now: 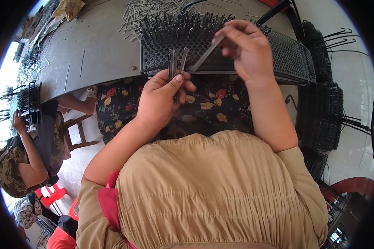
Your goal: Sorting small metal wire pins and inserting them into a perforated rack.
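My left hand is closed around a small bunch of thin grey metal rods, which stand up between its thumb and fingers. Between the fingertips of my right hand, raised to the right, is one grey metal rod. It slants down toward my left hand, its lower end close to those fingers. Just beyond both hands stands a dark perforated metal rack. Many dark metal rods stand upright in its holes, packed close together.
Loose rods lie heaped behind the rack on the grey table. Stacked racks of rods, some hooked, stand at the right. On the left a co-worker's hand is at another rack. Flowered dark cloth covers my lap.
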Demonstrator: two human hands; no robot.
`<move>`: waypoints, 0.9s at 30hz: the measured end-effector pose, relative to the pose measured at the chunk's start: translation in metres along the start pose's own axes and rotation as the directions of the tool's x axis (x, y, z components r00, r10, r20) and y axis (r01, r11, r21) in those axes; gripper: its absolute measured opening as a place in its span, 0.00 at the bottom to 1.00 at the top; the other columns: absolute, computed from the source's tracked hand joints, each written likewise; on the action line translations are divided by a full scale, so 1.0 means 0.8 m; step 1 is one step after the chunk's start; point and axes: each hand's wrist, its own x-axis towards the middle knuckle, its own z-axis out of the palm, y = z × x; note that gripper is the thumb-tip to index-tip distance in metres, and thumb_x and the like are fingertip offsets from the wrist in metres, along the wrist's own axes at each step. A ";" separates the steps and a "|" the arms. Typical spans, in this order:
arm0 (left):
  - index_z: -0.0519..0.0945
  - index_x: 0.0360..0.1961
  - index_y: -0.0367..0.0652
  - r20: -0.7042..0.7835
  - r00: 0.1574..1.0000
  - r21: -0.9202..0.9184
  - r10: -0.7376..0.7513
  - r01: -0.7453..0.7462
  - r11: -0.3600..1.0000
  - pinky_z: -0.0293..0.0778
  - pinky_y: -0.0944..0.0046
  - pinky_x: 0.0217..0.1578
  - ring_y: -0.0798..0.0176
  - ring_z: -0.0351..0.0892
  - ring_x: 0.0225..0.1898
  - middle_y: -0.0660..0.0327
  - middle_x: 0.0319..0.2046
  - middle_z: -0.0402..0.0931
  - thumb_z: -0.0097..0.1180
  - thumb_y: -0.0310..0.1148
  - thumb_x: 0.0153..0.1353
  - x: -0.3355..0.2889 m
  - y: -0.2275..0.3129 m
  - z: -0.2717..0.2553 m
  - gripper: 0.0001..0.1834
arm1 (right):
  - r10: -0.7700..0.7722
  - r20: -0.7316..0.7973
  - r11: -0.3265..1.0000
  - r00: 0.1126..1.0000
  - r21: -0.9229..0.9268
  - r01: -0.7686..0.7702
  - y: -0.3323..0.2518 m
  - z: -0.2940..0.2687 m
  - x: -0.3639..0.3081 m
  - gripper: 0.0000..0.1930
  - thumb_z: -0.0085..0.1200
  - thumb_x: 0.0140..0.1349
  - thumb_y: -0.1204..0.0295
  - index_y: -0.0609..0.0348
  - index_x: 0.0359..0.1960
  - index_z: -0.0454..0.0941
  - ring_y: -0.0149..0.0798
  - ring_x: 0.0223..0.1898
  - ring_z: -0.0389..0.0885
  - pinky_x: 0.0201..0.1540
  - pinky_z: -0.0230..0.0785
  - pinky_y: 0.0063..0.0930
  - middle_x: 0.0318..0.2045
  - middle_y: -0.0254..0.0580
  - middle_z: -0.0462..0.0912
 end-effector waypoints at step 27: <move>0.77 0.39 0.40 -0.076 0.995 0.085 -0.064 0.071 0.994 0.61 0.74 0.15 0.78 0.67 0.19 0.65 0.26 0.78 0.49 0.32 0.70 0.002 0.001 -0.007 0.08 | -0.462 0.050 0.785 0.886 -0.441 0.434 0.003 -0.008 0.026 0.06 0.57 0.63 0.81 0.64 0.41 0.78 0.28 0.36 0.84 0.32 0.73 0.16 0.35 0.40 0.85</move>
